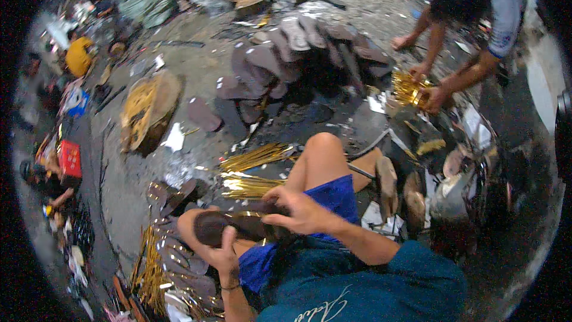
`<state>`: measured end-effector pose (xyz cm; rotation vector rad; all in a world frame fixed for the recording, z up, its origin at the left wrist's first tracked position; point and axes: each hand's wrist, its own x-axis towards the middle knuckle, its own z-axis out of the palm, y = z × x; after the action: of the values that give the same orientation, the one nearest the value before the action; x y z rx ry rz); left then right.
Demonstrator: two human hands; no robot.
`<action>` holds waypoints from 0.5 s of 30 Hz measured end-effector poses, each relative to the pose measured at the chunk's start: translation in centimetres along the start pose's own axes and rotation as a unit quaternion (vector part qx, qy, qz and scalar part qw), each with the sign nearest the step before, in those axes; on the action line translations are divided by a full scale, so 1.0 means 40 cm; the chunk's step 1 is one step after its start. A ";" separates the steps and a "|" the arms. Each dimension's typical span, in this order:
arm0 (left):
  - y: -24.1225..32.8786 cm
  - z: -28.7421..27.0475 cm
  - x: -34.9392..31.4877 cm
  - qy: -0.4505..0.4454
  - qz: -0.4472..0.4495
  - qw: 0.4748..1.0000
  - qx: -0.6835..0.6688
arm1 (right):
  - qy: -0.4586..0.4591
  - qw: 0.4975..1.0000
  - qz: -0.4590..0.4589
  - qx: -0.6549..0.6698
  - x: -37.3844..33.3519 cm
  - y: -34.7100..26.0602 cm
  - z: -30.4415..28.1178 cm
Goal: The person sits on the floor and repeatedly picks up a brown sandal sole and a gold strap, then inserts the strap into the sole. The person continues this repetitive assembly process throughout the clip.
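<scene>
Across my lap lies a dark brown sandal sole [241, 226], with thin gold glints along its edge. My left hand [221, 256] grips its left end, the thumb up against the near edge. At the other end, my right hand [301, 211] has bent fingers closed on the sole. Just beyond my knees, two bundles of gold strips [247, 186] rest on the floor. Beside my left leg sit several soles with gold straps [185, 259], next to more loose gold strips [149, 274].
A large heap of brown soles [268, 62] stands ahead. At the far right, a co-worker [471, 18] bends over gold strips [411, 89]. A wooden block [152, 110] lies left, a red box [70, 162] farther left. Wooden shoe forms [414, 194] stand right of my leg.
</scene>
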<state>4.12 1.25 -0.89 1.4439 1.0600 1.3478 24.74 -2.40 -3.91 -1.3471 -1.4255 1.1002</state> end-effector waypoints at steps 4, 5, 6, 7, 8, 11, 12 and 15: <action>-0.177 -0.043 -0.118 0.141 -0.084 0.983 -0.086 | 0.100 0.973 -0.048 -0.204 0.074 -0.025 -0.066; -0.189 -0.044 -0.150 0.099 -0.106 0.984 -0.105 | 0.146 0.961 -0.059 -0.229 0.091 -0.021 -0.100; -0.178 -0.048 -0.146 0.023 -0.174 0.969 -0.173 | 0.188 0.946 -0.079 -0.253 0.109 -0.024 -0.134; -0.164 -0.049 -0.135 -0.051 -0.235 0.940 -0.241 | 0.142 0.959 -0.070 -0.234 0.125 -0.057 -0.153; -0.147 -0.048 -0.122 -0.125 -0.294 0.897 -0.304 | 0.097 0.971 -0.056 -0.213 0.132 -0.106 -0.172; -0.060 0.013 -0.061 -0.286 -0.261 0.917 -0.093 | 0.064 0.974 -0.117 -0.181 0.148 -0.077 -0.161; -0.020 0.046 -0.039 -0.315 -0.206 0.925 0.048 | 0.067 0.969 -0.159 -0.174 0.160 -0.057 -0.153; -0.013 0.083 -0.047 -0.268 -0.200 0.941 0.052 | 0.048 0.987 -0.101 -0.114 0.169 -0.031 -0.159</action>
<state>7.33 -0.57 -1.97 1.4562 0.9921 0.5684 30.32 4.58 -1.09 -1.3583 -1.6141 0.7473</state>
